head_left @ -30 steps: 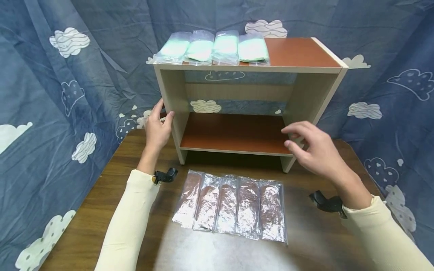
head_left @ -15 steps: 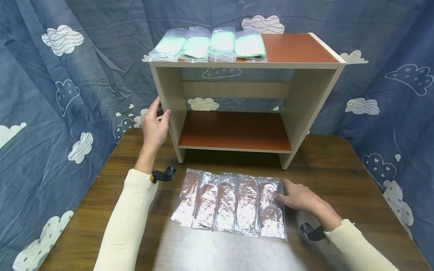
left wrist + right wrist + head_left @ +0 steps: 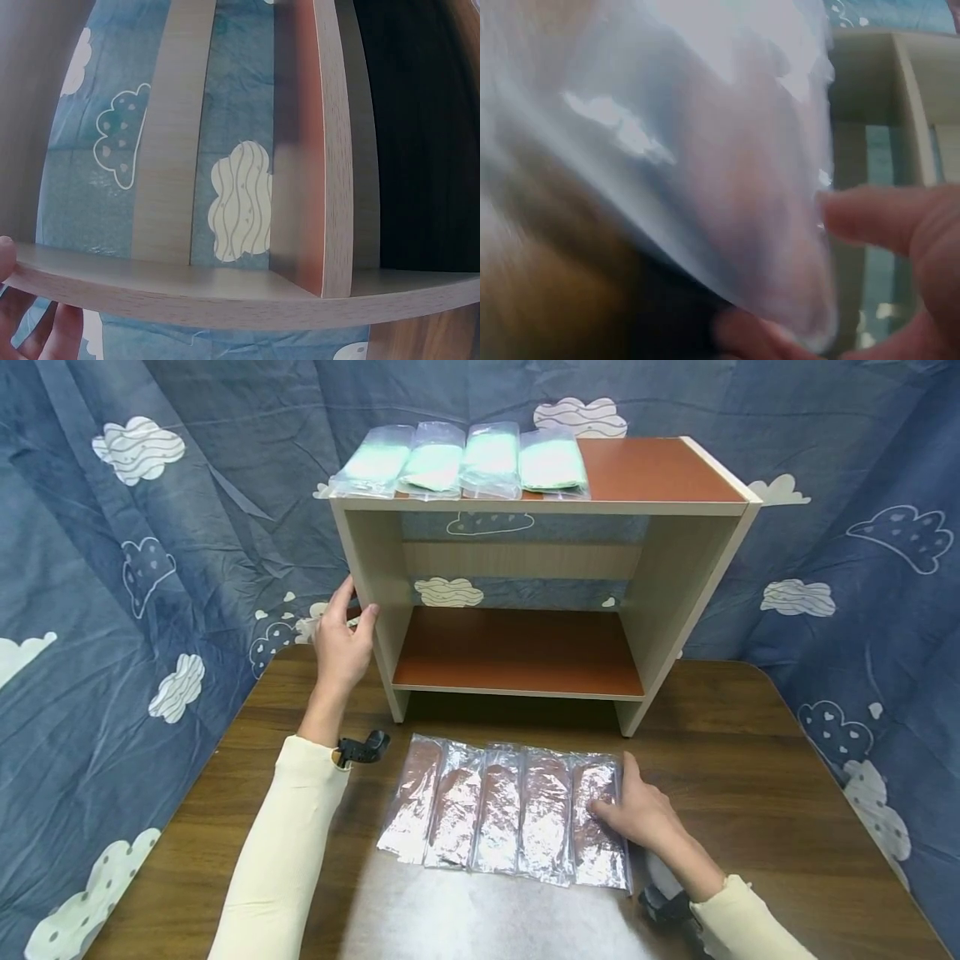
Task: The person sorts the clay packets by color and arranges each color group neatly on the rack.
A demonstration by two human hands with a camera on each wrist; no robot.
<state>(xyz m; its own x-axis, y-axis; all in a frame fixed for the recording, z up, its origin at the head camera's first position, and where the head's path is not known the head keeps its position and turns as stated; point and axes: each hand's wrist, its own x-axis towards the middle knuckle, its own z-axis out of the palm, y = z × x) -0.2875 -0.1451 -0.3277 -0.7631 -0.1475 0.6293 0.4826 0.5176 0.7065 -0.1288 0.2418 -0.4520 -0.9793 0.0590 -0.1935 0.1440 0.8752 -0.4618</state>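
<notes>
My left hand [image 3: 341, 643] holds the left side panel of a small two-tier shelf [image 3: 675, 508]. Its thumb is at the panel's front edge and the other fingers are on the outer face; in the left wrist view only fingertips [image 3: 64, 330] show at the lower left corner. On the table, several clear plastic bags with long brown contents [image 3: 498, 810] lie side by side. My right hand [image 3: 647, 810] pinches the right edge of the rightmost bag [image 3: 600, 856], thumb on top and fingers at the side. In the right wrist view this bag [image 3: 735, 142] bulges close to the camera, blurred, between thumb and fingers.
Several clear bags with pale green contents [image 3: 491, 460] lie in a row on the shelf's top board, toward its left. A lower board [image 3: 517, 652] runs between the side panels. Behind the wooden table [image 3: 750, 777] hangs a blue cloth [image 3: 247, 460] with white clouds.
My right hand has come down from beside the shelf's right panel to the rightmost brown bag and taken its edge. The left hand keeps its place on the shelf.
</notes>
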